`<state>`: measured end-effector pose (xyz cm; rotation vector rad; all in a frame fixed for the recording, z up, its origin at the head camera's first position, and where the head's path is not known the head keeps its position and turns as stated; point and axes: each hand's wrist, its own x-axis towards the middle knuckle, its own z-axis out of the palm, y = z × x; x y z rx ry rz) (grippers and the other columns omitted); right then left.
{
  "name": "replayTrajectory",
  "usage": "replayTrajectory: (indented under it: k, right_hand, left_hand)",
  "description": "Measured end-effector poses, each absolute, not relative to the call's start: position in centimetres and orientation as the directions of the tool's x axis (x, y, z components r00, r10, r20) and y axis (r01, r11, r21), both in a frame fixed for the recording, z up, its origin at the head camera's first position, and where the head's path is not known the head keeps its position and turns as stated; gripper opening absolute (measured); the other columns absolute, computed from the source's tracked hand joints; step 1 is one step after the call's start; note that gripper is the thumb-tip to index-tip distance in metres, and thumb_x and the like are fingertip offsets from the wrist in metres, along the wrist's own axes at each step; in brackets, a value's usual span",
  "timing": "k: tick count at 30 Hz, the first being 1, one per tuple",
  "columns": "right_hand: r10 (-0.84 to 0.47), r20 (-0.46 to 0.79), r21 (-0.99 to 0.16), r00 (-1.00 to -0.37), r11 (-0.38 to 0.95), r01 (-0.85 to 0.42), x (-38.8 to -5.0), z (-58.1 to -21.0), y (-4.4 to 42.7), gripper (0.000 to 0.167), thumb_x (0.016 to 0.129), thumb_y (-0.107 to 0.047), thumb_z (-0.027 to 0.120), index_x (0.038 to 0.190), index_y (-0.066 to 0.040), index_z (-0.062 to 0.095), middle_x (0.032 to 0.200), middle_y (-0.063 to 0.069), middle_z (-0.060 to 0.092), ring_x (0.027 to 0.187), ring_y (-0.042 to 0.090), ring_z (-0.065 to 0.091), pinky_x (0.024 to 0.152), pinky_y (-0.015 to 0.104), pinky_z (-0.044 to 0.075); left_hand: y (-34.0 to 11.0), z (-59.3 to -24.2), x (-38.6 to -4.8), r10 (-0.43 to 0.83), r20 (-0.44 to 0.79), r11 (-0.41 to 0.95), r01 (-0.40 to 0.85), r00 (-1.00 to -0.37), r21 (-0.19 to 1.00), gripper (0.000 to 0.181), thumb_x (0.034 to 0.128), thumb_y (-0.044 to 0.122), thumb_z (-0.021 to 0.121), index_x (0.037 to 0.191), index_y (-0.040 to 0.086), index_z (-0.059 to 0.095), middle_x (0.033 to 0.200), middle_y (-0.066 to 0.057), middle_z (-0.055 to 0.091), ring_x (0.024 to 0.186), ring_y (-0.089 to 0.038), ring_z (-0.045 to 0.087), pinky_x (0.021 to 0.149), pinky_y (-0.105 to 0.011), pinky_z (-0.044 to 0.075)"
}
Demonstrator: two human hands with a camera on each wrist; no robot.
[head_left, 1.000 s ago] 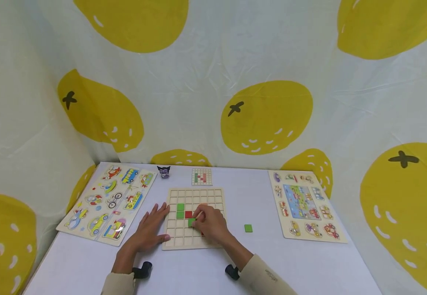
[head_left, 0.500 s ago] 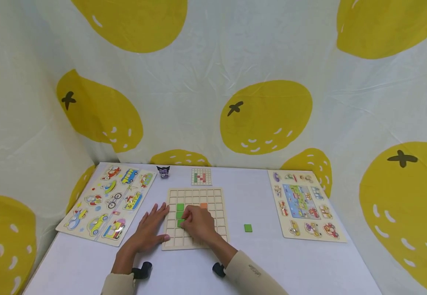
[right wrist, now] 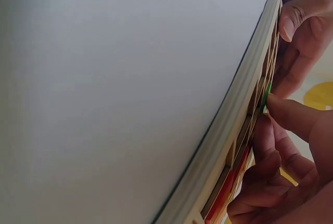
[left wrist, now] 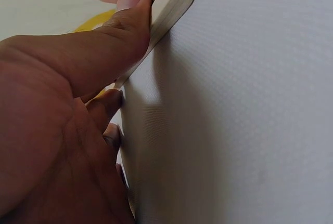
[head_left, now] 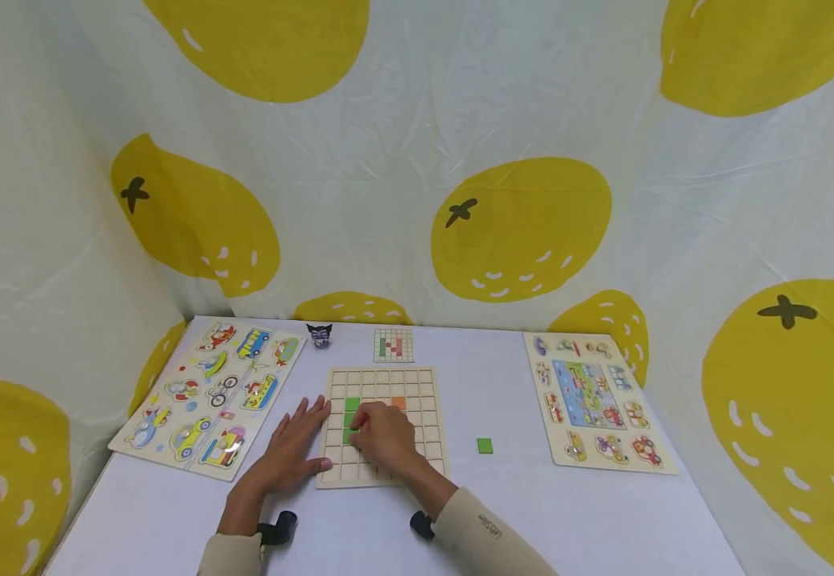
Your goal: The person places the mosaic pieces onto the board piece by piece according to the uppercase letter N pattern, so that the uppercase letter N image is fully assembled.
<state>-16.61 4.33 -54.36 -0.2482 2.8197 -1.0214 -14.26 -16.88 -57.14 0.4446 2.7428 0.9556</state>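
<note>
A wooden grid board lies on the white table. My left hand rests along its left edge, fingers spread and thumb at the lower left. Over the board, my right hand holds a green square tile at its fingertips, in a left-hand cell. Directly above sit two more green tiles in a column. An orange tile shows beyond my knuckles. In the right wrist view my thumb touches the green tile, and something red sits in the board nearer the camera. My right hand hides several cells.
A loose green tile lies right of the board. Behind the board are a small pattern card and a dark figurine. Picture puzzle boards lie at left and right. A lemon-print curtain stands behind.
My right hand has moved left across the board with the green tile, to the cell below the two green ones. My left hand has stayed in place.
</note>
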Motion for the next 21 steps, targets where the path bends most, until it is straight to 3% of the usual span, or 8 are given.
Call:
replayTrajectory:
  k: [10, 21]
  right_hand:
    - [-0.229, -0.038, -0.742, -0.973, 0.659, -0.126, -15.5, -54.3, 6.3, 0.017, 0.083, -0.018, 0.089, 0.098, -0.018, 0.081, 0.07, -0.012, 0.065, 0.064, 0.002, 0.056, 0.054, 0.021, 0.043]
    - [-0.11, -0.037, -0.763, -0.993, 0.645, -0.043, -14.2, -53.3, 11.1, 0.019, 0.085, -0.017, 0.089, 0.101, -0.019, 0.079, 0.08, -0.008, 0.071, 0.067, 0.01, 0.059, 0.051, 0.025, 0.042]
  left_hand:
    - [-17.2, -57.7, -14.5, 0.355, -0.13, 0.755, 0.202, -0.926, 0.624, 0.104, 0.0906, 0.03, 0.084, 0.171, 0.015, 0.021, 0.18, -0.01, 0.01, 0.167, -0.042, -0.002, 0.133, -0.066, -0.001]
    - [-16.9, -57.4, -14.5, 0.35, -0.119, 0.753, 0.203, -0.929, 0.626, 0.104, 0.0895, 0.027, 0.085, 0.171, 0.014, 0.022, 0.18, -0.01, 0.01, 0.167, -0.042, -0.001, 0.133, -0.066, -0.001]
